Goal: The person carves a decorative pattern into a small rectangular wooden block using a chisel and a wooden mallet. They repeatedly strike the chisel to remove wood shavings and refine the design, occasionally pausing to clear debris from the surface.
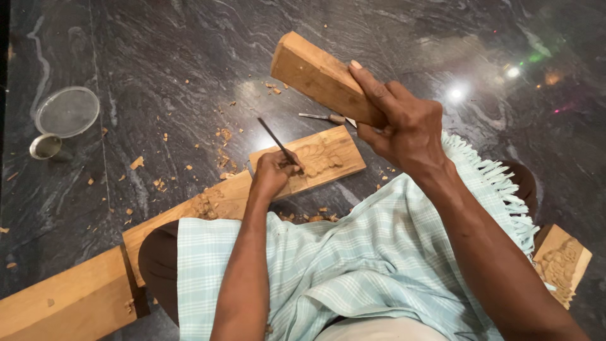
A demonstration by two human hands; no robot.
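My left hand (273,172) grips a thin dark metal chisel (273,137), its tip resting on a leaf-like carving (317,158) cut into a long wooden plank (221,202) on the floor. My right hand (404,123) is raised above the plank and holds a thick wooden block (315,74) by one end, like a mallet. The block hangs tilted, just up and right of the chisel's top end.
A second chisel (323,117) lies on the dark stone floor behind the plank. Wood chips are scattered around. A round lid (67,112) and a small metal cup (45,146) sit at left. Another carved wooden piece (562,264) lies at right, a plain beam (63,303) bottom left.
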